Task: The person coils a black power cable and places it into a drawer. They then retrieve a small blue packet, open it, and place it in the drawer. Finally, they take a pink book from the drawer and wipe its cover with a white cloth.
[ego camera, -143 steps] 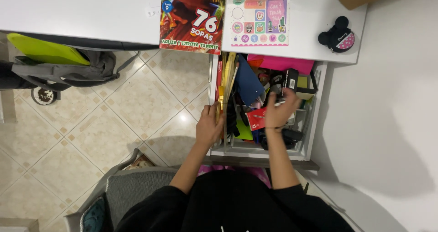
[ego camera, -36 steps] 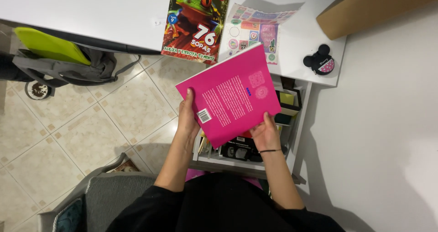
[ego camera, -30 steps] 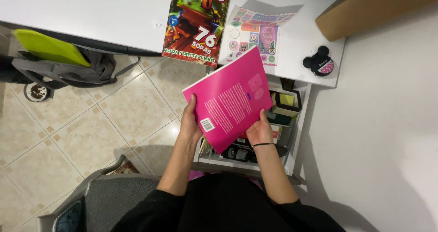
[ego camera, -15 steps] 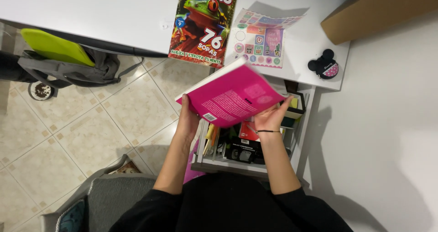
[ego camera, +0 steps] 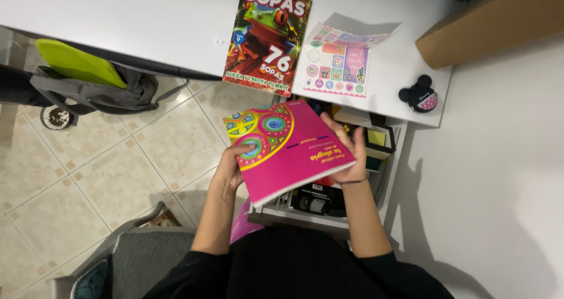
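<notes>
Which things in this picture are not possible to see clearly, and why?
Head view:
- Open drawer: the pink book covers most of its contents.
- Left hand and right hand: part of the fingers are behind the book.
- Cardboard box: cut by the top edge.
- Small black case: too small for detail.

Book [ego camera: 291, 149] held over open drawer [ego camera: 329, 208]; sticker sheet [ego camera: 338, 64] on desk [ego camera: 147, 23] behind
</notes>
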